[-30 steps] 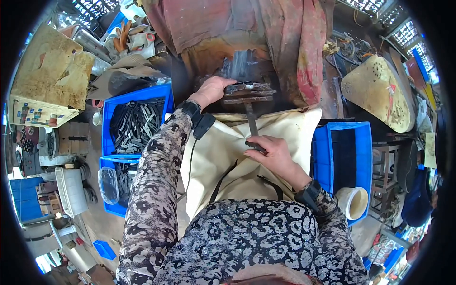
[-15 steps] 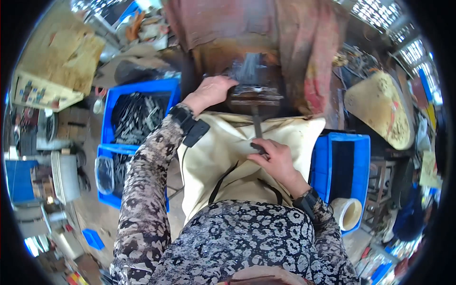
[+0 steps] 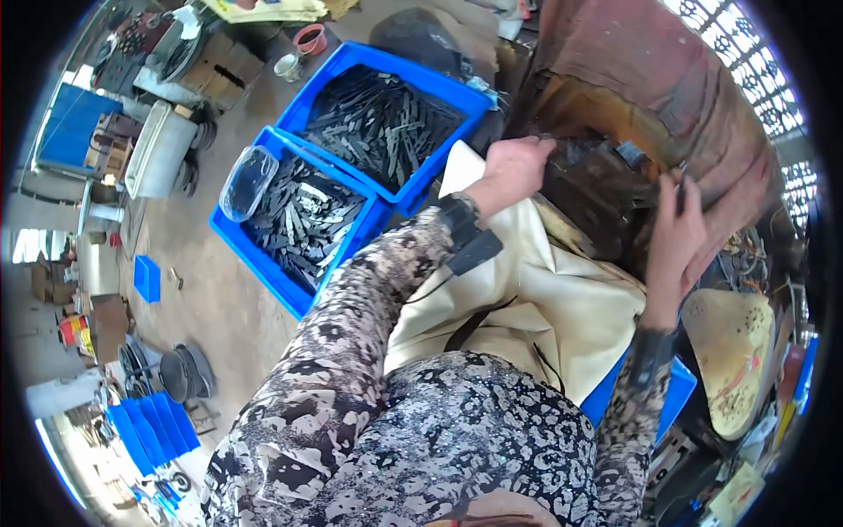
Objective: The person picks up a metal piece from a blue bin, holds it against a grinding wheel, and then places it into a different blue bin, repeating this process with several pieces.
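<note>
My left hand (image 3: 516,169) is closed, its fingertips pinched together at the left edge of a dark, stained recess (image 3: 597,180) under reddish-brown cloth. Whatever those fingers hold is too small to make out. My right hand (image 3: 678,230) is raised on the recess's right side, fingers bent around a dark handle-like piece (image 3: 680,191); the rest of it is hidden. A small bluish-grey piece (image 3: 630,155) shows inside the recess, between the hands. A cream apron (image 3: 527,272) covers my lap, its upper edge reaching the recess.
Two blue crates (image 3: 294,112) full of dark, flat strips stand to the left; a clear plastic tub (image 3: 249,183) rests on the nearer one. At right are another blue crate (image 3: 676,391) and a worn yellowish seat (image 3: 729,356). Reddish cloth (image 3: 632,61) hangs around the recess.
My view has turned left, bringing the strip-filled crates closer to the middle. My right hand has gone from over the apron up to the recess's right side. The long metal bar no longer shows.
</note>
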Motion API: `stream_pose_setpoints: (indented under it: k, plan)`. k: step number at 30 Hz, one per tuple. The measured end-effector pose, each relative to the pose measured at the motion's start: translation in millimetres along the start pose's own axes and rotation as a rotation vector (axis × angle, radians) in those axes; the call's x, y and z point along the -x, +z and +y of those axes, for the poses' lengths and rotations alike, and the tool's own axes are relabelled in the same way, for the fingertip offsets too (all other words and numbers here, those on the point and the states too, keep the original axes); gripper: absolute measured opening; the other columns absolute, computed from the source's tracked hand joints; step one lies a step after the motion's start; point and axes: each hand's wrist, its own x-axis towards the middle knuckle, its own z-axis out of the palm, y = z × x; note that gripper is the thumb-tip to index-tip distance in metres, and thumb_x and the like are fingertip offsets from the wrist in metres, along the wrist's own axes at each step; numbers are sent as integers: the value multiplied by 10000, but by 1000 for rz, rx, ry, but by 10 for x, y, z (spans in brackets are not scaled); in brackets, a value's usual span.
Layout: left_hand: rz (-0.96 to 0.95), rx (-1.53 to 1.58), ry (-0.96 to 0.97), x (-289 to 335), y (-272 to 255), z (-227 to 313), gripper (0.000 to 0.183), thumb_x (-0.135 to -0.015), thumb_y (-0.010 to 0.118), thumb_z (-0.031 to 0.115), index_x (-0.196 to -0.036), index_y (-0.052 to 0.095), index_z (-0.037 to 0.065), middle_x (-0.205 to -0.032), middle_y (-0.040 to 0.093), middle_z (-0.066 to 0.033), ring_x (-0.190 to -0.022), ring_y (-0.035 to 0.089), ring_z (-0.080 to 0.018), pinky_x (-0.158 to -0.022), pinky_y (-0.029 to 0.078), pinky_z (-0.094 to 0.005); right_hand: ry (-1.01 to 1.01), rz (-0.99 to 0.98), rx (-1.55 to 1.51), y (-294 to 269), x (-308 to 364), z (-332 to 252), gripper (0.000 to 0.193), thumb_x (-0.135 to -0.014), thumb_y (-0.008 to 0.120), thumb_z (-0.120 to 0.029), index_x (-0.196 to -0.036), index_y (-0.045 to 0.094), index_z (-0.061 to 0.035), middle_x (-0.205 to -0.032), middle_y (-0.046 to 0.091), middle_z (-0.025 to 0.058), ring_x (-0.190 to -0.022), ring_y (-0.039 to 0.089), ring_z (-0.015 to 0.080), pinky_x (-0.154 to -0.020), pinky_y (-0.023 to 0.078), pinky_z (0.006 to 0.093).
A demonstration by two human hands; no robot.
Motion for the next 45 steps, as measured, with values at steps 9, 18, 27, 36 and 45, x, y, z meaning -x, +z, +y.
stream_pose_setpoints:
  k: [9,18,27,36,45]
  plan:
    - [-18,-50,-4,-61,130,-74,240,-792,581,132,-1023,641,106,-816,639,-84,-781,646,-270,-644,522,-400,64,-211,258,528,-1599,919,438,-901,533,-486,-1124,636,-124,-980,663,167,-954,622,324,-825,456,370]
    - [-209,-111,-93,-24,-37,-46,334,-794,567,148,-1123,605,106,-913,652,-70,-853,656,-240,-655,520,-378,15,-313,264,771,-2108,1432,517,-873,544,-519,-1163,627,-99,-1037,658,181,-1009,608,334,-850,440,374]
    - [63,237,89,165,-95,-104,318,-774,602,84,-1090,635,101,-938,635,-80,-886,634,-280,-704,517,-392,-20,-122,177,533,-1205,1360,634,-871,588,-489,-1232,564,32,-1192,609,221,-1121,566,338,-951,405,372]
    - [495,177,-190,1423,-1122,-983,249,-746,575,-44,-933,668,92,-930,627,-99,-839,623,-303,-705,519,-376,162,-466,155,393,655,1182,387,-922,581,-353,-1096,630,-10,-920,677,191,-837,662,292,-750,488,378]
    - [126,-362,-677,2305,-1052,-1919,329,-758,539,33,-1068,620,107,-963,593,-180,-939,577,-386,-779,488,-489,162,-443,209,505,772,1526,342,-907,578,-306,-1113,614,-35,-928,650,244,-864,621,426,-722,476,474]
